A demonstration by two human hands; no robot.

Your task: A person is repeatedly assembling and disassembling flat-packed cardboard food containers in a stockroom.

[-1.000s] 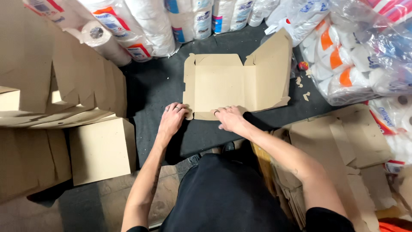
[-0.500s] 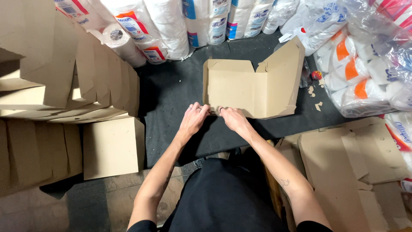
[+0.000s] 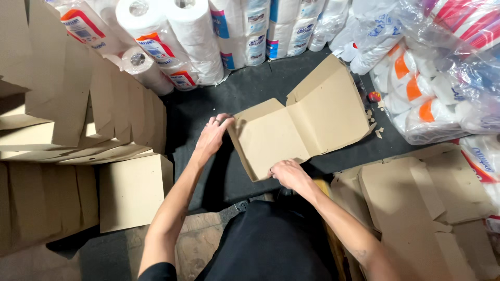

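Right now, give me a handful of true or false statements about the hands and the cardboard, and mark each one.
1. Both hands touch the flat cardboard box blank. True.
2. The left hand holds a paper roll. False: it grips the blank's left edge.
3. The right hand is at the blank's near bottom edge. True.
4. The blank lies on a white table. False: it lies on a dark mat.
5. Wrapped paper rolls stand beyond the blank. True.
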